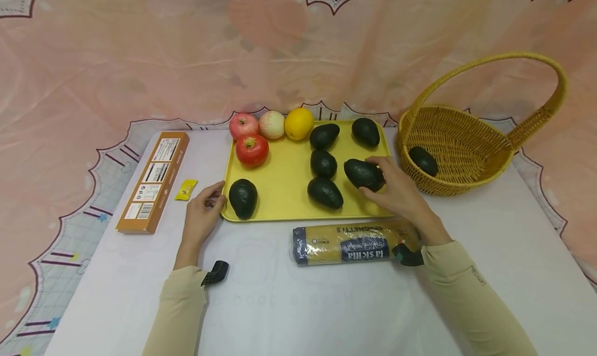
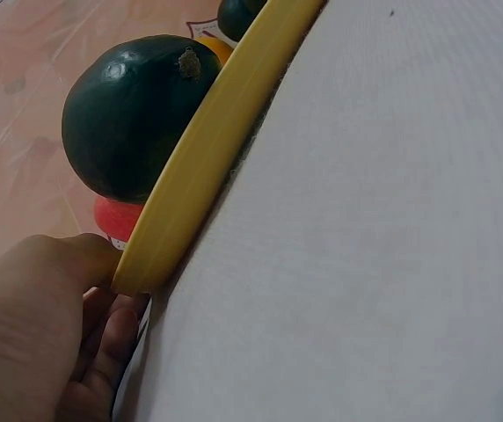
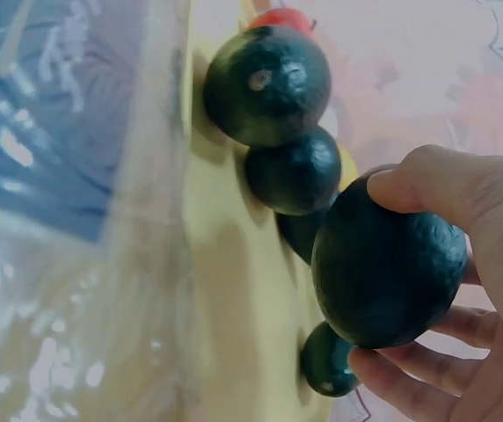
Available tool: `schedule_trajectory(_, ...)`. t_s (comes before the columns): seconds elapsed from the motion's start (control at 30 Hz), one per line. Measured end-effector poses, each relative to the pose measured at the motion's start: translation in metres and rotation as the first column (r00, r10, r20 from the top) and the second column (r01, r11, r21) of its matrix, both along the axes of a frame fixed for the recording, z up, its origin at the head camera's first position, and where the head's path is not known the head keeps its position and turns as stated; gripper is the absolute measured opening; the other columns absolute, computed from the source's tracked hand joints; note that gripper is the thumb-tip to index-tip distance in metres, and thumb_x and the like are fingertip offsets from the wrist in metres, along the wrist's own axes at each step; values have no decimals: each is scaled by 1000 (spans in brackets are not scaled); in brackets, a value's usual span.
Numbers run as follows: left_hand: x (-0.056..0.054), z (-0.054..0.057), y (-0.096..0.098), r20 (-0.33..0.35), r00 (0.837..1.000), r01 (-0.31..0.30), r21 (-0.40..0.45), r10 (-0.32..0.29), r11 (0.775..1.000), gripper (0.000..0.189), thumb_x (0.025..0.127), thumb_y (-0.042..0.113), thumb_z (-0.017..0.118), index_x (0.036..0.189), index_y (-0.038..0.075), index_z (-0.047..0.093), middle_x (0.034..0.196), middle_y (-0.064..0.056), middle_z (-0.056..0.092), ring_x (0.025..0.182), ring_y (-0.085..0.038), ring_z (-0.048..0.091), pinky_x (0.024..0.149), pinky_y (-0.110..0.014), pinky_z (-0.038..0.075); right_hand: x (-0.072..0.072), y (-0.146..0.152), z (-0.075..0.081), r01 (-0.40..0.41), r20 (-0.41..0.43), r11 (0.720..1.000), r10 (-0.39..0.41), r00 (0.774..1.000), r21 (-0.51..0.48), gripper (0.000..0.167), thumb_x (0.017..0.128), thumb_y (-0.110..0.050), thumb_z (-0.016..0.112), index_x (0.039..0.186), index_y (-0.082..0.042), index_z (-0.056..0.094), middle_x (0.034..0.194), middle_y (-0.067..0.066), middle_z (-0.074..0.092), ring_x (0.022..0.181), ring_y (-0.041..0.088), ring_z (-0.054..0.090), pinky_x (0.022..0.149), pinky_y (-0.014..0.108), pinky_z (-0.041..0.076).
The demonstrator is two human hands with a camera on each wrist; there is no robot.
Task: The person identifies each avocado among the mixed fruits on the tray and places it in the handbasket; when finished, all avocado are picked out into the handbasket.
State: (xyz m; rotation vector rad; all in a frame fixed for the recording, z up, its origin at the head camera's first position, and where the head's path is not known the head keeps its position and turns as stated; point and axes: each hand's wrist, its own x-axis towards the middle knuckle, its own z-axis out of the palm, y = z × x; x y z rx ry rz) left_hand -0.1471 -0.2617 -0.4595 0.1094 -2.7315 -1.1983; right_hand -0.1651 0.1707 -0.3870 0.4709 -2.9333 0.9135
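In the head view my right hand (image 1: 396, 187) grips a dark green avocado (image 1: 364, 174) over the right part of the yellow tray (image 1: 280, 200). The right wrist view shows the thumb on one side of this avocado (image 3: 388, 264) and the fingers round the other. My left hand (image 1: 202, 211) pinches the tray's left edge near its front corner; in the left wrist view its fingers lie at the tray rim (image 2: 190, 185). Close to that hand lies another avocado (image 1: 243, 198). Several more avocados, such as one near the middle (image 1: 323, 164), lie on the tray.
A wicker basket (image 1: 457, 182) with a tall handle holds one avocado (image 1: 423, 161) at the right. Spaghetti (image 1: 345, 243) lies before the tray. Two apples, a red pomegranate (image 1: 252, 150) and an orange (image 1: 299, 124) sit at the tray's back left. Leftward are a yellow packet (image 1: 186, 189) and a brown box (image 1: 154, 182).
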Motion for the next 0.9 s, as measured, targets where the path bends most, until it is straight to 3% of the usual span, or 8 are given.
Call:
schedule_trajectory(0.23,1,1,1,-13,1000,-1,1,1,1000,39,93,17,57,132,15,56,113,-12,65,90,-18,57,71,-3,37,0,8,4,35,-79,998,-38,996,-49,67,79,-30,73,134,-8,42,129,13,49,108,29,54,83,45,47)
schedule_trajectory(0.47,1,2,1,-1,1000,-2,-1,2,1000,40,94,18,57,133,15,55,114,-13,64,91,-19,58,72,-4,37,2,18,9,108,-36,986,-114,993,-129,70,78,-26,73,136,-8,40,128,15,46,108,29,49,82,44,45)
schedule_trajectory(0.63,1,1,0,0,1000,-3,2,3,1000,40,94,18,56,133,16,55,115,-13,64,91,-19,58,72,-3,37,2,26,11,129,-65,981,-140,988,-148,68,77,-24,73,135,-7,41,126,17,47,102,29,49,75,40,41)
schedule_trajectory(0.9,1,1,0,-19,1000,7,6,-6,1000,39,93,17,57,132,14,56,113,-13,65,89,-18,57,71,-3,37,0,45,17,178,-19,958,-187,982,-224,65,81,-24,70,134,-3,40,125,19,48,108,32,50,83,38,42)
